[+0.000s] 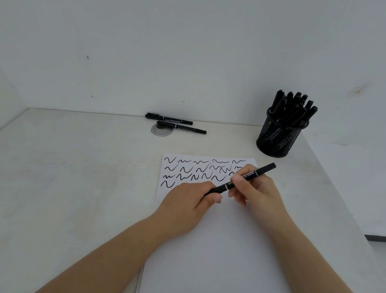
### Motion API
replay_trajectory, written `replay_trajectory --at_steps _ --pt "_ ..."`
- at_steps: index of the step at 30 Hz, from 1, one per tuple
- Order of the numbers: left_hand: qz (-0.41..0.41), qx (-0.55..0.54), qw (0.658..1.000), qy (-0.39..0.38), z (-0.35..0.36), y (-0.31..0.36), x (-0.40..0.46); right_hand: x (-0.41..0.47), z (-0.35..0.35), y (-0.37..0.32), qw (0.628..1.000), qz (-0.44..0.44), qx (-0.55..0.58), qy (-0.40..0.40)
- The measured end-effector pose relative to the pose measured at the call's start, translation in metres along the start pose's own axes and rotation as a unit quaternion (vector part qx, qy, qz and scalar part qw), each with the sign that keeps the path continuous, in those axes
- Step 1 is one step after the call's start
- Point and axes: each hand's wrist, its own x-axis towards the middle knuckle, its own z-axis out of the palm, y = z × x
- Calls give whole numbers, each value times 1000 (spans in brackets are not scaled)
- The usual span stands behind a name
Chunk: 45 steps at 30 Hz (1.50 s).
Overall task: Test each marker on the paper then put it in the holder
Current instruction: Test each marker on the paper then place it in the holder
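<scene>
The right hand [256, 189] pinches the middle of a slim black double-ended marker [240, 177] held just above the white sheet of paper [213, 252], while the left hand [189, 204] closes its fingers over the marker's near cap. Beyond the right hand stands the black mesh holder [279, 137], full of markers; two loose black markers [175, 123] lie farther beyond the left hand. A sharp tug on that cap could, I judge, jerk the tip across the paper or ink a finger
</scene>
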Motion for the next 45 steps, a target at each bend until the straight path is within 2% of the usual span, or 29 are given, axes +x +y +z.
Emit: replay_trajectory --at_steps 14,18,22,25,26,27,28,30,31,32,35,38,41,43,45 --pt "27 -41 999 -15 -4 -5 -3 -6 6 0 997 -39 3 -59" --pt "25 -57 998 13 -3 -2 -2 -2 7 1 999 -28 -6 -46" --pt "-8 -141 987 74 -3 2 -2 4 3 4 1000 3 26 5" --pt "-47 -156 980 117 -9 1 -1 10 -7 1 992 16 73 103" --pt "-54 -145 979 129 -12 -1 0 11 -12 0 989 -8 31 145" --pt "-60 -128 980 139 -15 -2 1 12 -16 -2 980 -53 -66 180" --pt "-62 -112 981 144 -17 -3 3 12 -19 -5 954 -117 -197 196" --pt "-59 -87 984 144 -20 -3 5 11 -19 -9 858 -254 -420 153" --pt "-51 -76 986 141 -21 -2 6 10 -16 -10 816 -296 -484 116" --pt "-39 -62 988 138 -22 1 7 9 -13 -9 789 -318 -519 84" --pt "9 -23 991 132 -23 11 10 11 -4 -11 763 -349 -544 22" --pt "50 -20 990 128 -30 19 16 16 -2 -15 771 -341 -538 -1" --pt "62 -44 990 121 -45 16 29 24 -9 -25 824 -272 -496 20" --pt "46 -27 991 126 -55 4 46 35 -19 -34 852 -232 -465 66" --pt "27 49 991 124 -62 -17 70 47 -33 -41 879 -199 -412 136"
